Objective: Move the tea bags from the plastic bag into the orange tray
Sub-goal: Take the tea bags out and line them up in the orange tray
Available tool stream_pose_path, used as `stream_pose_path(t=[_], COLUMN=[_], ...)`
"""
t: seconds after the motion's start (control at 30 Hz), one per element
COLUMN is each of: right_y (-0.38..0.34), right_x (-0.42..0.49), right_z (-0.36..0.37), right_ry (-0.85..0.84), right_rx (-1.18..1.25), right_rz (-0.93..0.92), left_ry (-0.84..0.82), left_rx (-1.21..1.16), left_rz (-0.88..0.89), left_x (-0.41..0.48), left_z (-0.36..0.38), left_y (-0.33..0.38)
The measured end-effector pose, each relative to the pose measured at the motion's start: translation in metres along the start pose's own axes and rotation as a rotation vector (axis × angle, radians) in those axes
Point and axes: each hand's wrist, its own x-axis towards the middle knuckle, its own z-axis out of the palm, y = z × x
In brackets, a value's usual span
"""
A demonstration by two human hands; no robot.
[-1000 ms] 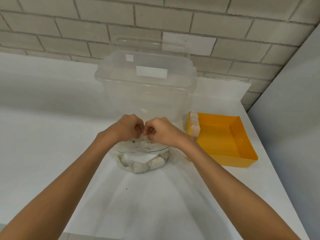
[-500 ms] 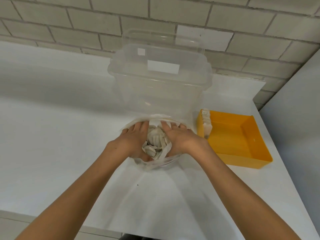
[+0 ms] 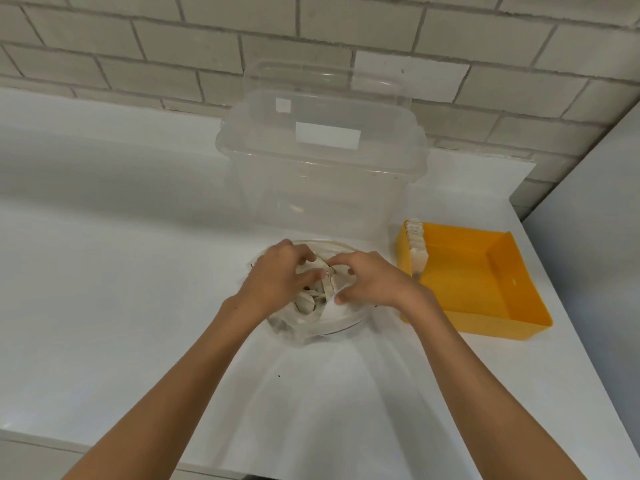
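Pretty bright and even in here, soft white light with nothing harsh. The white counter is nearly washed out, and a broad grey shadow band runs across it below the brick wall. Faint fan-shaped shadows spread on the counter between the forearms. The clear plastic bin picks up soft glare along its rim. The wide-angle lens bends the grout lines and counter edge toward the corners. Overall a bit soft, and the fingers look slightly smeared.

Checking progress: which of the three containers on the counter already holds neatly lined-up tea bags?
The orange plastic tray; a row stands along its left wall, unlike the bag's jumble.
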Motion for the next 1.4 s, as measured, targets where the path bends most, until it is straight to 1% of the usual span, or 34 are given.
stream_pose_path(t=[0.03, 0.13, 0.17, 0.27, 0.33, 0.4, 0.47, 0.53, 0.6, 0.67, 0.73, 0.83, 0.9, 0.97, 1.1, 1.27, 1.4], right_y=[-0.001, -0.001, -0.001, 0.003, 0.007, 0.011, 0.012, 0.009, 0.003, -0.002, -0.007, -0.009, -0.008, -0.007, -0.003, 0.009, 0.022], right_x=[0.0, -0.002, -0.002, -0.005, -0.007, -0.011, -0.016, -0.019, -0.021, -0.022, -0.025, -0.029, -0.033, -0.035, -0.038, -0.048, -0.059], right_z=[-0.001, -0.005, -0.007, -0.011, -0.014, -0.017, -0.02, -0.022, -0.024, -0.026, -0.029, -0.032, -0.034, -0.036, -0.041, -0.056, -0.071], right_ry=[0.035, 0.104, 0.118, 0.151, 0.178, 0.195, 0.202, 0.202, 0.202, 0.214, 0.271, 0.409, 0.464, 0.498, 0.544, 0.629, 0.683], right_rx=[0.02, 0.103, 0.136, 0.231, 0.304, 0.4, 0.516, 0.62, 0.735, 0.837, 0.887, 0.898, 0.906, 0.871, 0.711, 0.644, 0.662], right_rz=[-0.014, -0.022, -0.017, -0.011, -0.008, -0.006, -0.017, -0.028, -0.045, -0.066, -0.096, -0.131, -0.148, -0.161, -0.18, -0.169, -0.149], left_ry=[-0.003, -0.171, -0.179, -0.096, -0.036, 0.025, 0.056, 0.021, -0.035, -0.088, -0.111, -0.098, -0.088, -0.084, -0.113, -0.199, -0.221], left_rx=[0.023, 0.08, 0.063, -0.028, -0.054, -0.132, -0.349, -0.659, -0.897, -1.062, -1.144, -1.176, -1.193, -1.194, -1.18, -1.128, -1.093], left_rz=[-0.024, -0.091, -0.107, -0.126, -0.13, -0.12, -0.13, -0.16, -0.184, -0.212, -0.234, -0.244, -0.242, -0.231, -0.185, -0.105, -0.056], left_x=[0.002, 0.004, 0.005, 0.002, -0.002, -0.007, -0.012, -0.017, -0.019, -0.021, -0.021, -0.02, -0.018, -0.015, -0.011, -0.004, 0.005], left_z=[0.003, 0.014, 0.017, 0.014, 0.003, -0.013, -0.028, -0.036, -0.035, -0.029, -0.02, -0.01, -0.005, -0.002, 0.0, 0.002, 0.01], left_y=[0.003, 0.009, 0.01, 0.014, 0.017, 0.017, 0.017, 0.02, 0.023, 0.027, 0.032, 0.038, 0.042, 0.046, 0.053, 0.061, 0.073])
